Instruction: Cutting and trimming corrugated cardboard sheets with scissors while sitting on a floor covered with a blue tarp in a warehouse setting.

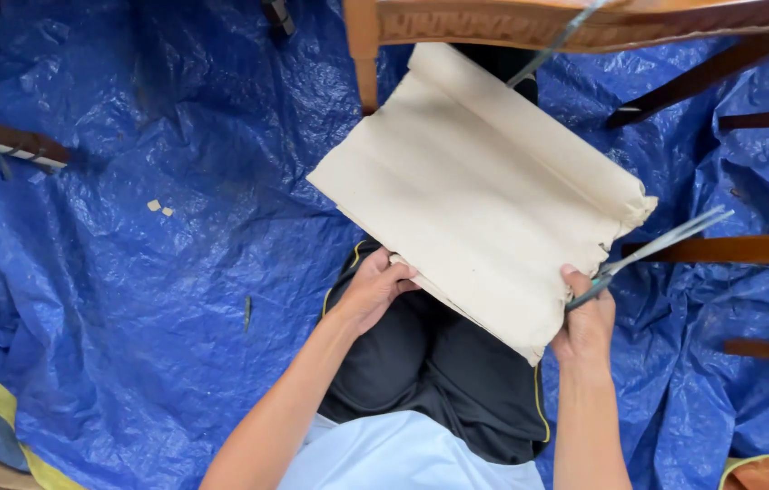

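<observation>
Over your lap you are holding a folded cream cloth panel (484, 191), soft and light; grip its near hem. Your left hand (371, 289) is pinching the seven o'clock corner, your right hand (584, 318) is clasping grey scissors (652, 247). Its folds are running from eleven to five o'clock.

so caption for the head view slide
Both hands, left and right, hold folded cream cloth and scissors over blue tarp.

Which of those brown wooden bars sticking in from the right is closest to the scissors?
The wide, lighter-brown bar at mid-right: the scissors in the right hand point at its end. The others lie clearly higher or lower.
</observation>
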